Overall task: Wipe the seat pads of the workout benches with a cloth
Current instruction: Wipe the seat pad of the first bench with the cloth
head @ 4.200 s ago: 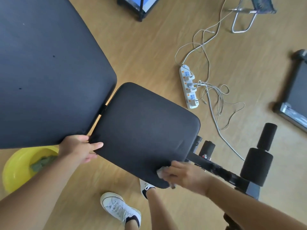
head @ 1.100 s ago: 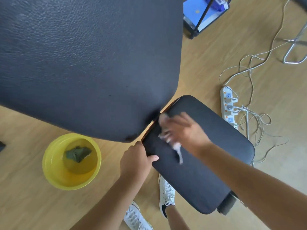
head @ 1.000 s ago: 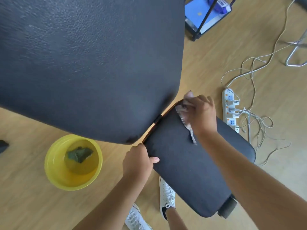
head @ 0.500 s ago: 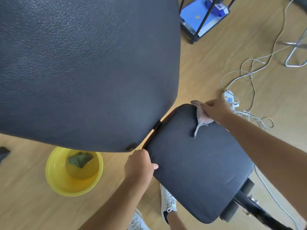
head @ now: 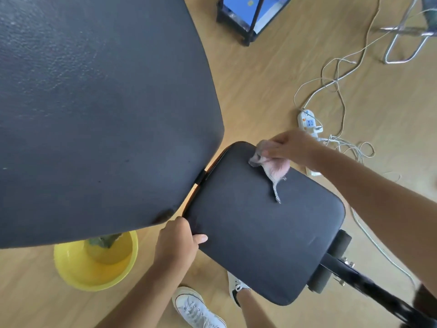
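Wooden flooring surrounds a black padded bench seat (head: 264, 228). Its unwiped length runs toward five o'clock from the right hand (head: 292, 147), pinching a crumpled pale cloth (head: 274, 168); the left hand (head: 176, 245) grips the seven-o'clock corner.

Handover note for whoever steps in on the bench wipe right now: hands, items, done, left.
Right hand: closed on the cloth, pressing it on the seat pad at its far edge, near the gap to the backrest pad.
Left hand: gripping the seat pad's near-left corner, steadying it.
Yellow basin on the floor to the left, a dark green rag inside.
Done: cannot tell from the surface; no clear wet marks.
Left: probably the rest of this seat pad, then any other bench.
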Motion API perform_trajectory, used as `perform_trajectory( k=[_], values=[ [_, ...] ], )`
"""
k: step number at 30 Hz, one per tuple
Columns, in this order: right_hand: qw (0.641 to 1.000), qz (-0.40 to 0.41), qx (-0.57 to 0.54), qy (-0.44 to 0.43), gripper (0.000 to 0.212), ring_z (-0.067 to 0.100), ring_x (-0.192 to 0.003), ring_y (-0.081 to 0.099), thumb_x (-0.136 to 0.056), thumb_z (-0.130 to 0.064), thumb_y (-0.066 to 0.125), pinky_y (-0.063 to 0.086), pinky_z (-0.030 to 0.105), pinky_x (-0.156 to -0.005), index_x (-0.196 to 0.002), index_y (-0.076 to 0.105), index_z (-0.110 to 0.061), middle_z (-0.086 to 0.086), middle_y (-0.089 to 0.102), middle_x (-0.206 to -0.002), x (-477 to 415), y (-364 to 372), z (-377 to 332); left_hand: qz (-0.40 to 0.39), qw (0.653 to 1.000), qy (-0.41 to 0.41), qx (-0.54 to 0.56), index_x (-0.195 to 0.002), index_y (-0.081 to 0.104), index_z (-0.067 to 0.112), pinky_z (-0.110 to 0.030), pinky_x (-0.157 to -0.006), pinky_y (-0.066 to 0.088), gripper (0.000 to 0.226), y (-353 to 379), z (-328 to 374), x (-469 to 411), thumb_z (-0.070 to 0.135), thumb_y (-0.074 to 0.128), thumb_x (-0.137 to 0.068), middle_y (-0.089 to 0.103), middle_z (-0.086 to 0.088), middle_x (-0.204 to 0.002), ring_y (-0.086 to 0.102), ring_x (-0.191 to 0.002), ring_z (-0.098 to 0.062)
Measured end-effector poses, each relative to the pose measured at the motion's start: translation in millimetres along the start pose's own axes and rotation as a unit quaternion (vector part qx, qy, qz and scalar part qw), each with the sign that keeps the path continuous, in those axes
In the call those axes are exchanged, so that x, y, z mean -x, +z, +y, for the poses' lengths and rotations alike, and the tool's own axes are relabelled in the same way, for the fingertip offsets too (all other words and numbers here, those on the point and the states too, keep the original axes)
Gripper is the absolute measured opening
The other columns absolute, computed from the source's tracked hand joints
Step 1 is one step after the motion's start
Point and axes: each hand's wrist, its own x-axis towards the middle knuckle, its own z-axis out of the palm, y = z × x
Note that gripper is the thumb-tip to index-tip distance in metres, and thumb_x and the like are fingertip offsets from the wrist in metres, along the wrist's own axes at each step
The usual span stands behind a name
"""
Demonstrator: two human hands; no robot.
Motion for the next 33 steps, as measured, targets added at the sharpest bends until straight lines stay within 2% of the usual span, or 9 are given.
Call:
perform_trajectory(
  k=[3, 5, 9, 12, 18, 22, 27, 31, 33],
  values=[
    [0.997, -0.018, 0.034, 0.060, 0.021, 0.016, -0.064, 0.054, -0.080, -0.028, 0.084, 0.039, 0.024, -0.053, -0.065, 0.070, -0.033, -0.006, 0.059, -0.060, 49, -20, 53, -0.001, 1.000, 0.007, -0.001, -0.083, 0.049, 0.014, -0.030, -0.070, 0.049, 0.044, 0, 0, -2, 0.045, 0.080, -0.082, 0.075, -0.011, -0.104, 0.072, -0.098, -0.031],
    [0.997, 0.001, 0.021, 0.071, 0.027, 0.016, -0.060, 0.050, -0.078, -0.033, 0.085, 0.037, 0.028, -0.054, -0.056, 0.069, -0.030, -0.009, 0.053, -0.053, 47, -18, 63, -0.005, 1.000, 0.010, 0.001, -0.083, 0.050, 0.013, -0.027, -0.069, 0.045, 0.044, -1, 0, -2, 0.046, 0.080, -0.081, 0.075, -0.011, -0.104, 0.072, -0.098, -0.031],
    [0.997, 0.032, -0.063, -0.002, 0.020, 0.012, -0.070, 0.060, -0.080, -0.036, 0.085, 0.045, 0.021, -0.057, -0.091, 0.079, -0.020, 0.001, 0.071, -0.078, -1, 12, -2, -0.001, 1.000, 0.017, 0.013, -0.066, 0.038, 0.017, -0.030, -0.063, 0.040, 0.053, -2, 0, -3, 0.043, 0.083, -0.079, 0.074, -0.017, -0.093, 0.071, -0.094, -0.036],
    [0.997, 0.030, -0.076, -0.017, 0.028, 0.011, -0.080, 0.063, -0.081, -0.034, 0.085, 0.048, 0.021, -0.064, -0.104, 0.080, -0.019, 0.006, 0.078, -0.094, -13, 21, -12, 0.007, 1.000, 0.016, 0.020, -0.059, 0.030, 0.019, -0.033, -0.061, 0.034, 0.062, 0, -2, -3, 0.040, 0.085, -0.078, 0.059, -0.011, -0.069, 0.067, -0.093, -0.044],
    [0.993, 0.032, -0.054, 0.096, 0.027, 0.026, -0.084, 0.065, -0.086, -0.038, 0.080, 0.047, 0.027, -0.066, -0.101, 0.078, -0.016, 0.010, 0.073, -0.090, 70, -15, 107, 0.021, 0.999, 0.017, 0.019, -0.082, 0.060, -0.003, -0.040, -0.069, 0.046, 0.049, 1, 1, -2, 0.040, 0.084, -0.079, 0.071, -0.026, -0.103, 0.067, -0.099, -0.043],
    [0.993, 0.049, -0.085, 0.067, 0.018, 0.016, -0.077, 0.062, -0.076, -0.041, 0.085, 0.047, 0.026, -0.064, -0.087, 0.078, -0.028, 0.001, 0.069, -0.076, 37, -1, 74, 0.033, 0.999, 0.034, 0.024, -0.060, 0.030, 0.017, -0.042, -0.066, 0.045, 0.060, 3, 3, 1, 0.036, 0.084, -0.080, 0.068, -0.028, -0.099, 0.066, -0.098, -0.046],
    [0.998, 0.044, -0.044, -0.015, 0.030, 0.010, -0.069, 0.056, -0.080, -0.042, 0.084, 0.046, 0.025, -0.060, -0.096, 0.079, -0.017, -0.001, 0.068, -0.075, -4, 20, 16, 0.030, 0.999, 0.037, -0.004, -0.056, 0.031, 0.014, -0.036, -0.052, 0.024, 0.062, 5, -2, -7, 0.035, 0.085, -0.078, 0.038, 0.001, -0.058, 0.044, -0.062, -0.030],
    [0.992, 0.064, -0.077, 0.077, 0.016, 0.016, -0.068, 0.059, -0.080, -0.039, 0.085, 0.046, 0.025, -0.056, -0.086, 0.077, -0.027, -0.003, 0.065, -0.069, 62, -3, 112, 0.031, 0.997, 0.056, -0.031, -0.053, 0.030, 0.011, -0.035, -0.048, 0.020, 0.066, 5, -4, -10, 0.033, 0.087, -0.077, 0.034, -0.001, -0.052, 0.032, -0.051, -0.022],
    [0.977, 0.120, -0.106, 0.141, 0.017, 0.014, -0.061, 0.052, -0.082, -0.034, 0.083, 0.038, 0.021, -0.051, -0.083, 0.077, -0.019, -0.001, 0.058, -0.062, 107, 1, 160, 0.030, 0.997, 0.062, -0.031, -0.052, 0.029, 0.010, -0.033, -0.047, 0.019, 0.067, 5, -4, -9, 0.032, 0.087, -0.077, 0.034, -0.001, -0.050, 0.031, -0.049, -0.020]
  ],
)
